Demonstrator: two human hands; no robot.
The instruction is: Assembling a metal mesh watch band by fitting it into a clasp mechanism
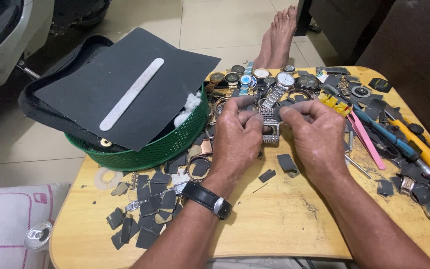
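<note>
A low wooden table (274,224) is crowded: a heap of wristwatches (269,79) lies along the far edge just beyond the hands, pink tweezers (367,139) and blue- and yellow-handled tools (414,149) are spread at the right, and dark cut scraps (145,209) are scattered at the near left, with two more scraps (287,163) just below the hands. Nothing is seen between the camera and the work, though the fingers cover much of it. A green basket (150,152) stands at the far left corner — white wadding (189,107) shows inside, the rest being hidden by a dark abrasive sheet (125,84) laid across it, on which a pale file (132,93) rests. The watch case (270,128), rectangular, silvery and stone-studded, is held just above the table centre. It is pinched on its left side by the left hand (237,137), which wears a black-strapped watch (207,199), and on its right by the right hand (314,134) — fingers of both closed on it.
</note>
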